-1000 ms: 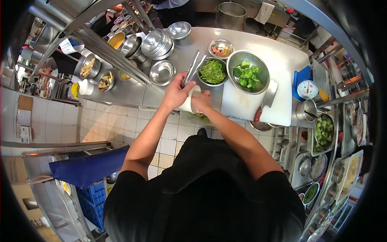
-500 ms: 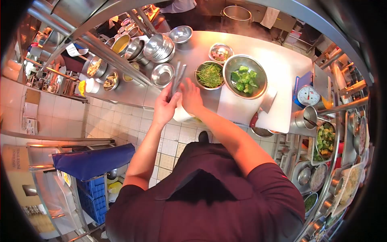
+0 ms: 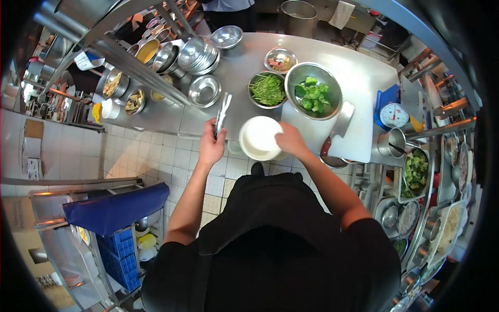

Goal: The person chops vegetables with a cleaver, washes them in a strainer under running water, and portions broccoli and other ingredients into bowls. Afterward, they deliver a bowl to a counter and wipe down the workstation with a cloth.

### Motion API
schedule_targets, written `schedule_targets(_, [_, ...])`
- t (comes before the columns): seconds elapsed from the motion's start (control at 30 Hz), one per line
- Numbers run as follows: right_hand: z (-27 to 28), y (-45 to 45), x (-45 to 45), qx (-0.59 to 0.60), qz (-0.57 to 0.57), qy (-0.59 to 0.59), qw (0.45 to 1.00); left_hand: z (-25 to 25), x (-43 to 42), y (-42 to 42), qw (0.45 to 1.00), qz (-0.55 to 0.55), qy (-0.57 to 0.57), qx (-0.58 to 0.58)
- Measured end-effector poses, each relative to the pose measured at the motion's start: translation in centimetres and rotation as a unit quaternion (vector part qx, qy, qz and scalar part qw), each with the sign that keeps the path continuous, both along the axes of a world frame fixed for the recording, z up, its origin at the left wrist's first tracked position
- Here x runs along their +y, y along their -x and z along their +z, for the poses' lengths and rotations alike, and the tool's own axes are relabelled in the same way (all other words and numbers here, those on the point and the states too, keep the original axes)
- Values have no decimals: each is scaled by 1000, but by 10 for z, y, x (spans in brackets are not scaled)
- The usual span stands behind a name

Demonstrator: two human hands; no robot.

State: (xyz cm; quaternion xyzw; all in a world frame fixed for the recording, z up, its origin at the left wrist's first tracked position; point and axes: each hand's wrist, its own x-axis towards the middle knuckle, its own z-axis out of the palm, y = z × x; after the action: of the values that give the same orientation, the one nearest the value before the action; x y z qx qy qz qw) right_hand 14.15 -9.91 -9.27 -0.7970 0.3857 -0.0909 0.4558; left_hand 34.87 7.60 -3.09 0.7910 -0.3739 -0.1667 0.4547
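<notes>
My left hand [image 3: 211, 148] is closed around metal tongs [image 3: 223, 113], which point up toward the counter's back. My right hand [image 3: 292, 140] grips the right edge of a white round container [image 3: 258, 136] at the counter's front edge; its fingertips are partly hidden. Just beyond the container stands a metal bowl of green cut vegetable stems [image 3: 267, 89]. To its right, a perforated metal colander [image 3: 339, 88] holds broccoli florets [image 3: 313, 94]. Behind them is a small bowl of pinkish pieces [image 3: 280, 61]. A cleaver [image 3: 343, 119] with a red-brown handle lies on the white cutting board [image 3: 359, 136].
Stacked metal bowls [image 3: 196, 56] and an empty metal bowl [image 3: 204, 91] stand left on the counter. A dial scale [image 3: 394, 115] and a metal pot [image 3: 391, 141] are at the right. A steel shelf post [image 3: 148, 73] crosses the left side. Another person [image 3: 228, 13] stands at the back.
My right hand has moved away from the tongs, rightward, and now grips the white container, which shows fully. My left hand still holds the tongs, slightly lower and to the left.
</notes>
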Motion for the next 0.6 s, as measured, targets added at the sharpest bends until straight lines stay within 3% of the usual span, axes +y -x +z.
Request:
schedule_targets(0.1, [22, 77, -3, 15, -155, -180, 971, 17, -36, 17, 988, -120, -83, -55])
schedule_targets(0.2, [-2, 120, -1, -57, -296, -199, 933, 31, -92, 34, 950, -222, -64, -208])
schedule_targets(0.23, [-5, 127, -1, -88, -317, -215, 919, 38, -111, 38, 933, -245, -59, -257])
schedule_targets(0.47, [-2, 141, 4, -214, -393, -303, 841, 59, -240, 78, 764, -321, -326, -456])
schedule_targets(0.6, [-3, 147, 6, -266, -397, -321, 818, 35, -274, 78, 720, -319, -319, -527])
